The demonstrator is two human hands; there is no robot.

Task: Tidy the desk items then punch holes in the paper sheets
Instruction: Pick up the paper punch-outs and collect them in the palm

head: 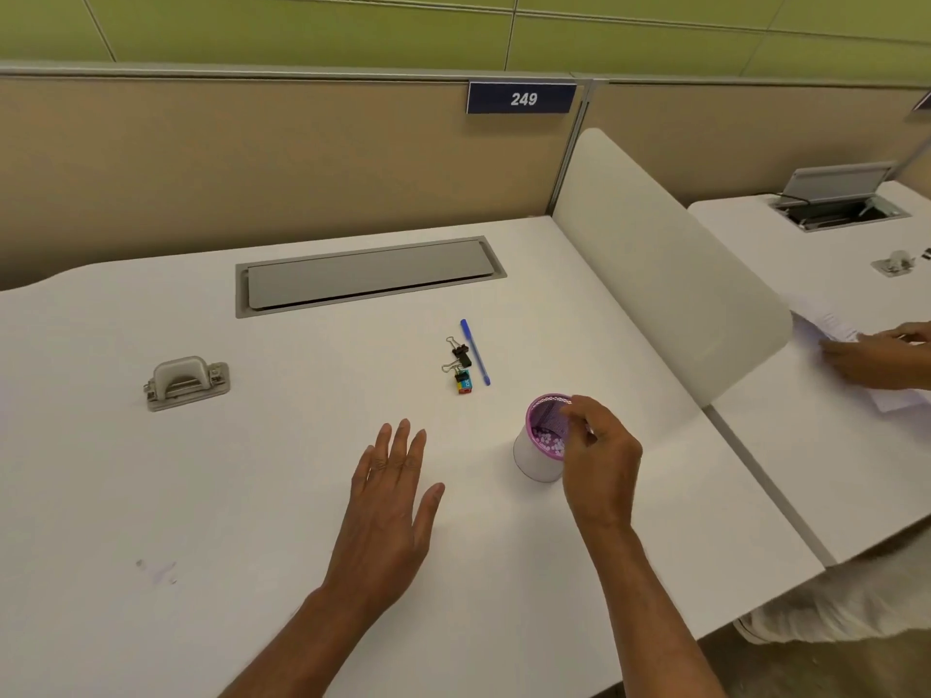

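Note:
A purple mesh cup (539, 445) stands on the white desk (252, 496), with white paper dots in its bottom. My right hand (599, 455) grips its right rim. My left hand (390, 501) lies flat on the desk to the cup's left, fingers apart, holding nothing. Beyond the cup lie a blue pen (475, 351), a black binder clip (457, 348) and a coloured binder clip (461, 379). A grey hole punch (186, 382) sits at the far left. No paper sheets show on my desk.
A grey cable-tray lid (368, 277) is set into the desk's back. A white divider panel (670, 274) stands on the right. Past it, another person's hand (876, 360) rests on paper sheets (826, 319) on the neighbouring desk.

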